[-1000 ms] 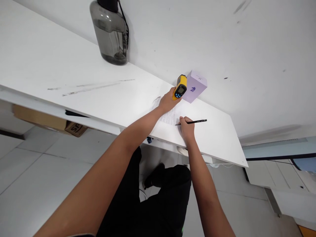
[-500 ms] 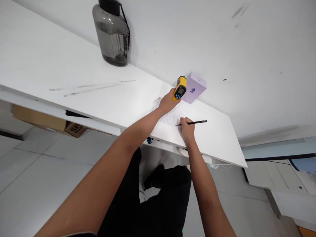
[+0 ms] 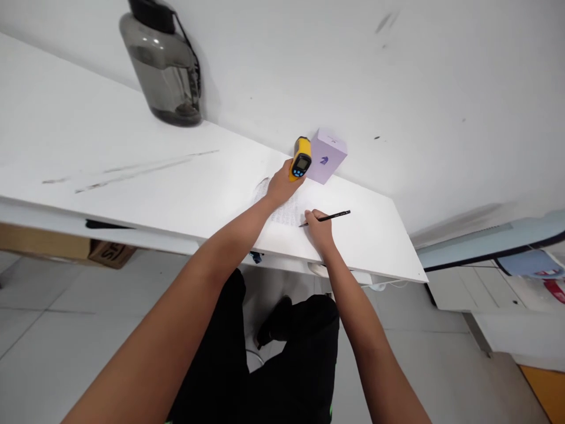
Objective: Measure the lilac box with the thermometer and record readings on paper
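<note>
The desk [image 3: 176,203] lies before me, the wall [image 3: 419,118] behind it. My left hand [image 3: 282,187] is over the paper [image 3: 285,215], the thermometer [image 3: 301,158] in it just left of the box [image 3: 325,156], which stands at the desk's back. Right of the paper is my right hand [image 3: 318,227], holding the pencil [image 3: 338,215]. The bottle [image 3: 163,73] stands well left, by the wall; a carton [image 3: 112,253] sits lower left, below desk level.
</note>
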`<state>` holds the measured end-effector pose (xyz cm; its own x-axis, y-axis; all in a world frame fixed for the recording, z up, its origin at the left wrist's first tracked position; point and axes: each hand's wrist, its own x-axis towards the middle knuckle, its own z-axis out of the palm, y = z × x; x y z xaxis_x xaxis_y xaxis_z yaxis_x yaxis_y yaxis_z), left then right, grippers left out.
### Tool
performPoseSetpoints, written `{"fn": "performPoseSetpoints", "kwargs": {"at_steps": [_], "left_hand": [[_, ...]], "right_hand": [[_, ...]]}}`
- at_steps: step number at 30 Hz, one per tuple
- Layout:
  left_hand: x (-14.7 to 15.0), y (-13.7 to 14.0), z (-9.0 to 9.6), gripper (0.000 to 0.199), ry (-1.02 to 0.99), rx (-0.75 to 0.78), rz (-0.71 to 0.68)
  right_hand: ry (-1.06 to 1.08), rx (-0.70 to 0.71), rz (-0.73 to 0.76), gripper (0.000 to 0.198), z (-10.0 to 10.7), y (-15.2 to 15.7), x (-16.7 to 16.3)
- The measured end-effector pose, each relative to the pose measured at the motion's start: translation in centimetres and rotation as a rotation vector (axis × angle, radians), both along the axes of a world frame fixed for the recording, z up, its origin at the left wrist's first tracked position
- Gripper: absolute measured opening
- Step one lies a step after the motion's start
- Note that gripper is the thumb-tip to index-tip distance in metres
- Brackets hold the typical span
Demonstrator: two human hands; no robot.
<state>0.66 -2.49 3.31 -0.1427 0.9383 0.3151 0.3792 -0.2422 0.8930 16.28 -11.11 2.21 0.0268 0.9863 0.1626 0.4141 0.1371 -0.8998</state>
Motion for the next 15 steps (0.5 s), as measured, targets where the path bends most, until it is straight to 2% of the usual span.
{"fn": "performPoseSetpoints", "kwargs": {"at_steps": [3, 8, 15], "left_hand": [[-0.05, 0.13, -0.19, 0.051, 0.009, 0.008, -0.007], [-0.11, 0.1, -0.3, 0.05, 0.012, 0.0, 0.004], [-0.06, 0.37, -0.9, 0.037, -0.099, 0.016, 0.029]], "right_hand": [[0.028, 0.004, -0.02, 0.04, -0.08, 0.19, 0.07], [0.194, 0.053, -0.086, 0.051, -0.17, 0.36, -0.1], [0.334, -0.015, -0.083, 0.069, -0.47, 0.43, -0.35]]}}
